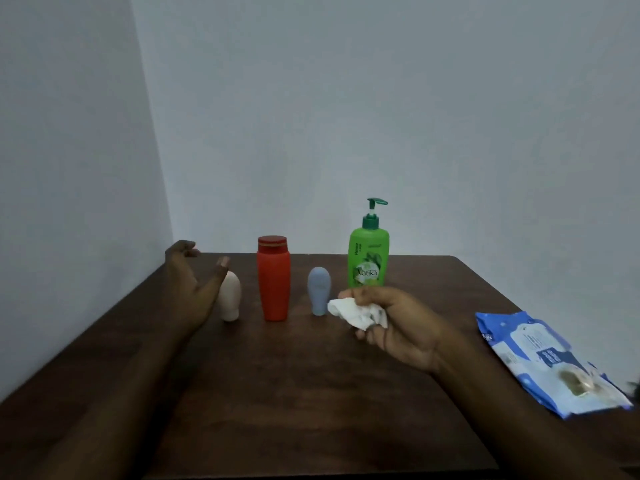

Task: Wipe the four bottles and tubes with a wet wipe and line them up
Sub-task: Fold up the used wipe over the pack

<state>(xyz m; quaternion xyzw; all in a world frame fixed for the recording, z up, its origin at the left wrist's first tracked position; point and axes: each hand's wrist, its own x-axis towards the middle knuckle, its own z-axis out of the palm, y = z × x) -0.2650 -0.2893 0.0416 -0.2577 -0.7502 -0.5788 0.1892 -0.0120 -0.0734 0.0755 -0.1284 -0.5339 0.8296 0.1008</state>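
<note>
Nearest the camera, two bare forearms came in over the near edge of the dark wooden table, one from 7 o'clock and one from 5 o'clock.

The right hand hung just right of the table's middle. Its fingers were curled round a crumpled white wet wipe, which stuck out toward 9 o'clock from the fist. The wipe's tip lay just beside the foot of the blue-grey tube; whether they touched could not be told.

The left hand was released, with its fingers spread and relaxed and its palm turned toward 3 o'clock. It grasped nothing. Its thumb crossed in front of the top of the cream tube, but contact could not be told.

The four containers stood upright in a rough row across the far half of the table, running from 11 o'clock to 1 o'clock and set apart from one another. The cream tube stood on its cap at the 11 o'clock end. The red bottle with a gold-banded cap came next. The blue-grey tube, also cap down, followed it. The green pump bottle stood at 1 o'clock, a little farther back than the others.

A blue and white wipes pack lay flat at 3 o'clock, overhanging the table's right edge, well apart from the row.
</note>
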